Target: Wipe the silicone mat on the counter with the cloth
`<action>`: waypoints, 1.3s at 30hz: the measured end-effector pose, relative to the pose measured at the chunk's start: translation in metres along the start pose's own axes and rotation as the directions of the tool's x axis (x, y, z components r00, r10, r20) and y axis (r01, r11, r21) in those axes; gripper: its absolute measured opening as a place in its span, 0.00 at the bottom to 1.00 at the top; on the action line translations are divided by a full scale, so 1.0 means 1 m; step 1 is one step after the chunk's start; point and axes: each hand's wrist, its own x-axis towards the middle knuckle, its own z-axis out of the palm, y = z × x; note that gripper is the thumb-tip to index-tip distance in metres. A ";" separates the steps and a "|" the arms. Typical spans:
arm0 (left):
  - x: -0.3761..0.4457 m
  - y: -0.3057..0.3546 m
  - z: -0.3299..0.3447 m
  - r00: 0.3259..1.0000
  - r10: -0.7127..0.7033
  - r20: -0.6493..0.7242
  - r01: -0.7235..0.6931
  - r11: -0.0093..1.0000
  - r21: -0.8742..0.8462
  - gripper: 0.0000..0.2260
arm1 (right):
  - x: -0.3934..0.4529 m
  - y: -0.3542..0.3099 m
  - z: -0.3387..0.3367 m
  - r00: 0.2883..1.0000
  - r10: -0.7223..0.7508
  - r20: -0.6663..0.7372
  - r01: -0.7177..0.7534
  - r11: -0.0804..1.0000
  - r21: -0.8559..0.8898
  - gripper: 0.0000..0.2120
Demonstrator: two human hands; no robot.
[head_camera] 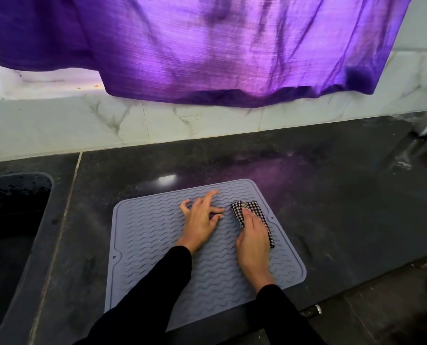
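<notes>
Head view, right hand pressing checked cloth on mat, grip hidden, left hand splayed flat.

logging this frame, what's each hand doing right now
left hand: open, fingers spread on the mat
right hand: pressing the cloth, grip unclear

I am finding no readable text, label, brand, number or sign anywhere in view; nothing I am looking at is carrying lettering that I can make out.

Backlit purple curtain over marble-tiled wall.
</notes>
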 end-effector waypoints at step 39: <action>-0.064 -0.119 -0.104 0.947 -0.042 -0.319 0.221 0.807 0.549 0.22 | 0.074 -0.041 -0.023 0.858 0.363 0.364 -0.509 0.503 0.699 0.15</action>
